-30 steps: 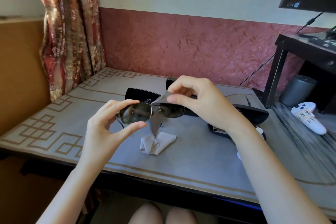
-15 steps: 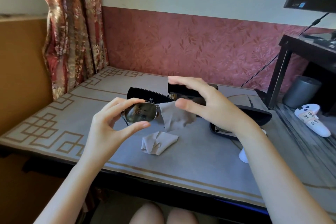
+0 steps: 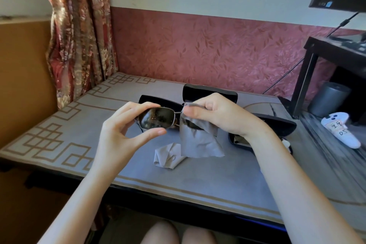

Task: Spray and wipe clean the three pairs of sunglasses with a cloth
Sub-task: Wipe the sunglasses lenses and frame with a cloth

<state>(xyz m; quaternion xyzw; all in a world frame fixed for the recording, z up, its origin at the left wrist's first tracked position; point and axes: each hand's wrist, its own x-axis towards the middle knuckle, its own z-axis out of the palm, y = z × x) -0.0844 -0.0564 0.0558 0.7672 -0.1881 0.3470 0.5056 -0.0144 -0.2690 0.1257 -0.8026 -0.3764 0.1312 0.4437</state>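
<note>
My left hand (image 3: 120, 134) pinches the left lens of a pair of metal-framed sunglasses (image 3: 157, 118) between thumb and fingers, held above the table. My right hand (image 3: 219, 115) pinches a grey cloth (image 3: 200, 140) over the right lens, which the cloth hides. The cloth's free end hangs down. A second grey cloth (image 3: 168, 156) lies crumpled on the table beneath. Black glasses cases (image 3: 210, 91) stand open behind my hands, and another open case (image 3: 277, 127) lies to the right, holding dark sunglasses. No spray bottle is clearly visible.
The grey table (image 3: 198, 182) with gold trim runs to a near edge over my knees. A red curtain (image 3: 79, 31) hangs at the left. At the right stand a black desk (image 3: 309, 77), a grey cylinder (image 3: 328, 99) and a white game controller (image 3: 342, 128).
My right hand, open half a second ago with the cloth draped on the lens, has closed and now pinches the cloth around the right lens. The left hand keeps its hold.
</note>
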